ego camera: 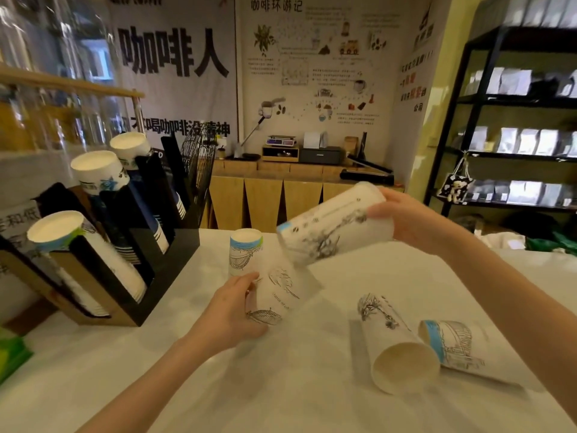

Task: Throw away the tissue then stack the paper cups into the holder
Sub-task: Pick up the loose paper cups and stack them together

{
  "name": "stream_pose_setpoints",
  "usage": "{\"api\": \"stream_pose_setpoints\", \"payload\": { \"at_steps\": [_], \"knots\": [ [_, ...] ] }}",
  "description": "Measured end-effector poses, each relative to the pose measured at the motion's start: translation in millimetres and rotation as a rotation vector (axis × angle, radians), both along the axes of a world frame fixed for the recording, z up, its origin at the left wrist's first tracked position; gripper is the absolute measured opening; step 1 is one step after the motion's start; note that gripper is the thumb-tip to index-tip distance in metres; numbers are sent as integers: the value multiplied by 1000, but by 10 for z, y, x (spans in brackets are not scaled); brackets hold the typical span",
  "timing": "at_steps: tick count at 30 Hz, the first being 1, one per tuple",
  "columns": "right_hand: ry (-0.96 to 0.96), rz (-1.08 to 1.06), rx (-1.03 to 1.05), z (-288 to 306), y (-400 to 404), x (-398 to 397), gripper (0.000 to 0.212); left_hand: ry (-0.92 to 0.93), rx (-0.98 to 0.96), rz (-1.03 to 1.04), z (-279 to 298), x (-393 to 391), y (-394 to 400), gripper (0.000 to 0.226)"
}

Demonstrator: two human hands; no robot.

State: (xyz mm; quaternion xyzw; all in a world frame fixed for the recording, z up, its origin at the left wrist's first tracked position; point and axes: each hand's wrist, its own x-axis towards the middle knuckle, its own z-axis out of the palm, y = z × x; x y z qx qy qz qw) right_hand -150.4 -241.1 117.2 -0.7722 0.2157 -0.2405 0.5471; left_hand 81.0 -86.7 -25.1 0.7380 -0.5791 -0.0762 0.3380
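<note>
Two paper cups (406,348) lie on their sides on the white tabletop (281,385), the nearer cup's open mouth toward the camera. The left hand (232,310) closes its grip on an inverted cup (274,295), axis tilted. The right hand (406,218) grips a raised cup (334,225) — near-horizontal, base pointing left. The black holder (162,264) stands at far left — stacks leaning. Wall banner (175,54): "咖啡人".

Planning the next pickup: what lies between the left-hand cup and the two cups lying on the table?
Only bare white table, per the head view.
</note>
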Motion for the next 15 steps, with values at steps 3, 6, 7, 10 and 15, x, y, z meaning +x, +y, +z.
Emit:
{"api": "stream_pose_setpoints", "payload": {
  "at_steps": [3,6,7,10,15],
  "knots": [
    [-183,-132,-35,234,8,-18,32,282,-76,-21,-2,-89,-3,72],
    [-215,-200,-193,407,77,34,37,533,-104,-52,-106,-182,-69,67],
    [-192,-223,-249,441,109,74,42,561,-115,-49,-147,-210,-90,69],
    [-95,-259,-380,466,225,226,65,597,-98,-53,-244,-290,-135,75],
    [67,-177,-514,313,427,454,80,566,-67,-68,-338,-350,-117,63]
  ]
}}
